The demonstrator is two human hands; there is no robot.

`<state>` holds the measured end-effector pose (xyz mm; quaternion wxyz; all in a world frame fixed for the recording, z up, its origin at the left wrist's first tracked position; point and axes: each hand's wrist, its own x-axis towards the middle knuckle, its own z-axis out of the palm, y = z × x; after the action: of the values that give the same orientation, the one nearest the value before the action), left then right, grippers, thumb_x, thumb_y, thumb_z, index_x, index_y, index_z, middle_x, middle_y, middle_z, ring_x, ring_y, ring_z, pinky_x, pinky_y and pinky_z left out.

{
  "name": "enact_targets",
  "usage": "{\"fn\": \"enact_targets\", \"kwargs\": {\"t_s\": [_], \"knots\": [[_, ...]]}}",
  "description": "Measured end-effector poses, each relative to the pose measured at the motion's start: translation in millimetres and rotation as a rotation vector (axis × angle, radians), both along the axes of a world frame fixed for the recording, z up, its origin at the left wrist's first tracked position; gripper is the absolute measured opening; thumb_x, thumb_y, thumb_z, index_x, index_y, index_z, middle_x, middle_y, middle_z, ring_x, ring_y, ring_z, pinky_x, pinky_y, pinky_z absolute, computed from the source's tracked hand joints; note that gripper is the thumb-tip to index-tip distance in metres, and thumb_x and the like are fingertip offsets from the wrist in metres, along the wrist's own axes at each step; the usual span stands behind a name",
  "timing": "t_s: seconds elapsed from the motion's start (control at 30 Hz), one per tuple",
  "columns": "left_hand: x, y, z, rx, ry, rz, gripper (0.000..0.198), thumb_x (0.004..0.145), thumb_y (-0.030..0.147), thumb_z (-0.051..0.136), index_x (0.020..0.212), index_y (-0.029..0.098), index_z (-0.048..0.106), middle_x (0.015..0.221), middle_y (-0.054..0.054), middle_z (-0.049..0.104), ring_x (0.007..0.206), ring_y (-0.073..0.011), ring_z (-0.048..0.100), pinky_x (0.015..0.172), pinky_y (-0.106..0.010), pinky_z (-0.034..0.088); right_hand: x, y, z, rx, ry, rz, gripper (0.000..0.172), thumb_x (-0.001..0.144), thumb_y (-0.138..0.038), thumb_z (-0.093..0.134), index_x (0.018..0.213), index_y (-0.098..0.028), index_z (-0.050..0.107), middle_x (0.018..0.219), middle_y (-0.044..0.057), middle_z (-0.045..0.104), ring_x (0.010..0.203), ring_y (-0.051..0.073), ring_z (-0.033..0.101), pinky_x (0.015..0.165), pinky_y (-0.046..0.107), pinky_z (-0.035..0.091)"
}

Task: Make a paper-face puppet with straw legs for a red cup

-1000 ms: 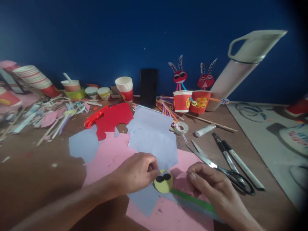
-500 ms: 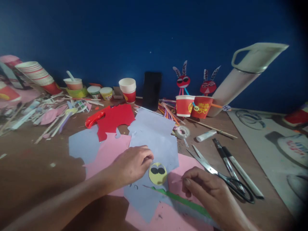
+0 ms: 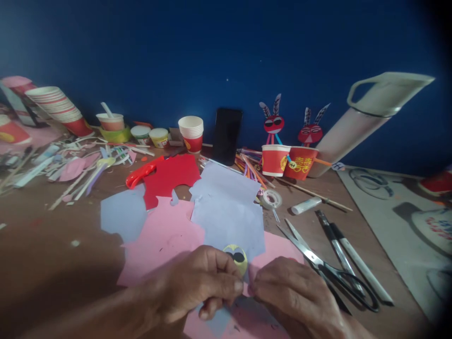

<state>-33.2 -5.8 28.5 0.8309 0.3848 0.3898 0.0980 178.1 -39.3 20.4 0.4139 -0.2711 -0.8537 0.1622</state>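
Note:
My left hand (image 3: 215, 282) is closed, thumb and forefinger pinched together near the front of the papers. Close beside it, my right hand (image 3: 293, 294) is closed too, its fingertips almost meeting the left ones. Something small and pale shows between the fingertips, too small to make out. Just behind the hands lies a round yellow paper face (image 3: 240, 263) with black eyes, partly covered by my left hand. Under it are a pale blue-grey sheet (image 3: 229, 216) and pink paper (image 3: 158, 242). Scissors (image 3: 312, 256) lie partly open beyond my right hand.
Two pens (image 3: 360, 263) and a tape roll (image 3: 271, 199) lie to the right. Two red cups (image 3: 275, 160) with paper figures stand behind, near a leaning white flask (image 3: 353, 136). A phone (image 3: 228, 136) leans against the wall. Paper scraps (image 3: 76, 168) cover the left side.
My left hand has moved nearer and turned into a pinch. My right hand, earlier holding a small thin pale piece, has come left to meet it. The green strip is now hidden.

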Motion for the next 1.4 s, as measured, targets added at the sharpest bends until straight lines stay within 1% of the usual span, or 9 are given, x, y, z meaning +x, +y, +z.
{"fn": "enact_targets", "kwargs": {"t_s": [0.1,0.2,0.27,0.37,0.5,0.73,0.97,1.2,1.4], "knots": [[-6,0,-0.4,0.168,0.105,0.006,0.023,0.075,0.037,0.065,0.072,0.015,0.058,0.047,0.007,0.043,0.041,-0.0056,0.037,0.041,-0.018,0.026,0,-5,-1.5,-0.233,0.003,-0.124,0.025,0.086,-0.011,0.056,0.108,-0.021,0.059,0.086,0.003,0.07,0.077,0.014,0.064,0.07,0.023,0.05],[-9,1,1.6,0.286,0.199,-0.002,0.02,0.078,0.036,0.062,0.076,0.015,0.06,0.051,0.006,0.045,0.045,-0.0061,0.036,0.043,-0.019,0.024,-2,-7,0.9,-0.708,0.078,-0.256,0.014,0.09,-0.024,0.05,0.095,-0.023,0.063,0.076,-0.001,0.068,0.067,0.012,0.063,0.06,0.02,0.048],[-7,3,4.4,0.332,0.231,-0.008,0.019,0.077,0.034,0.061,0.074,0.015,0.06,0.051,0.007,0.043,0.046,-0.0061,0.034,0.044,-0.02,0.023,-5,-6,2.9,-0.953,0.13,-0.271,0.023,0.091,-0.035,0.047,0.086,-0.021,0.064,0.069,0.0,0.064,0.061,0.012,0.059,0.053,0.02,0.044],[-1,3,8.3,0.359,0.237,0.033,0.021,0.074,0.034,0.061,0.067,0.014,0.057,0.047,0.008,0.036,0.045,-0.006,0.028,0.043,-0.021,0.02,-10,-4,4.2,-1.069,0.146,-0.259,0.029,0.086,-0.044,0.052,0.08,-0.019,0.064,0.064,-0.001,0.057,0.058,0.012,0.05,0.051,0.022,0.038],[2,0,8.3,0.393,0.247,0.053,0.025,0.073,0.036,0.061,0.063,0.014,0.055,0.048,0.008,0.033,0.047,-0.0067,0.026,0.044,-0.022,0.019,-15,-3,3.4,-1.07,0.043,-0.316,0.018,0.083,-0.031,0.056,0.069,-0.019,0.06,0.064,-0.002,0.055,0.062,0.012,0.047,0.054,0.022,0.035],[-5,-5,-0.1,0.477,0.309,-0.023,0.023,0.08,0.035,0.055,0.068,0.015,0.056,0.056,0.005,0.038,0.054,-0.0091,0.031,0.049,-0.023,0.024,-15,-5,0.5,-0.92,-0.039,-0.31,0.016,0.083,-0.021,0.052,0.067,-0.019,0.056,0.062,-0.004,0.054,0.059,0.01,0.047,0.054,0.02,0.037],[-5,-2,5.1,0.541,0.311,0.102,0.031,0.081,0.044,0.053,0.074,0.014,0.062,0.058,0.004,0.039,0.053,-0.0089,0.032,0.048,-0.021,0.026,-12,0,0.6,-0.726,-0.053,-0.375,0.019,0.082,-0.019,0.049,0.065,-0.019,0.055,0.06,-0.003,0.057,0.056,0.01,0.053,0.052,0.019,0.039],[6,-9,-10.7,0.461,0.198,0.164,0.052,0.079,0.062,0.049,0.081,0.014,0.066,0.053,0.002,0.047,0.04,-0.0071,0.033,0.04,-0.021,0.026,-8,4,-2.0,0.106,-0.16,-0.379,0.013,0.079,-0.007,0.053,0.073,-0.017,0.057,0.059,-0.001,0.06,0.052,0.012,0.05,0.056,0.027,0.03],[21,-13,-17.3,0.418,0.135,0.196,0.057,0.075,0.063,0.055,0.095,0.011,0.066,0.049,0.003,0.047,0.042,-0.008,0.039,0.04,-0.02,0.031,-8,0,-6.4,0.249,-0.275,-0.407,0.016,0.083,-0.006,0.049,0.074,-0.017,0.058,0.057,-0.002,0.06,0.052,0.013,0.051,0.064,0.032,0.027]]}}
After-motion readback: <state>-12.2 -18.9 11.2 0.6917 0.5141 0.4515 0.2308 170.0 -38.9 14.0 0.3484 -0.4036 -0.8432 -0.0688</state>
